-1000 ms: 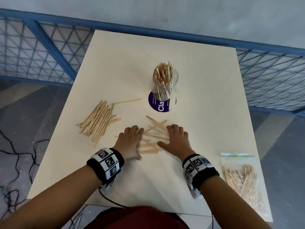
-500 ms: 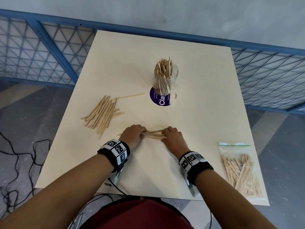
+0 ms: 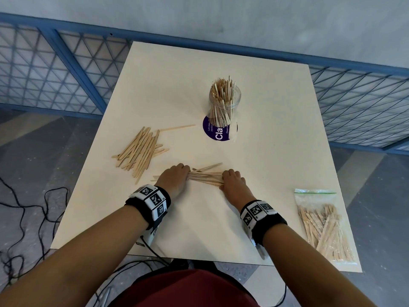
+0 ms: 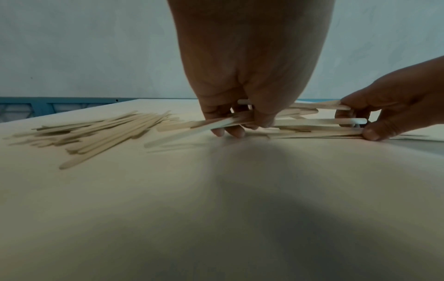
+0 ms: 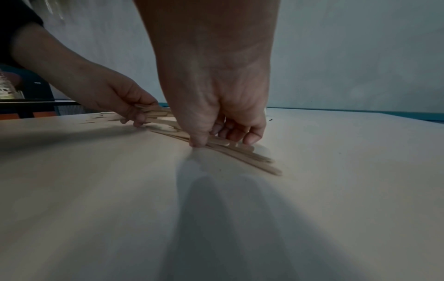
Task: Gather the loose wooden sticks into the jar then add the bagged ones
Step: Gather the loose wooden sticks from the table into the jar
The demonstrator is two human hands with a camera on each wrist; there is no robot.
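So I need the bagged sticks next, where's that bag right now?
In the head view the bag of sticks lies flat at the table's near right corner, right of the right hand and untouched.

Bare table (image 3: 276, 165) lies open between the hands and the jar (image 3: 224, 103) — a straight path on the right. On the left the loose stick pile (image 3: 139, 151) blocks the surface; the bag of sticks (image 3: 325, 229) fills the near right corner.
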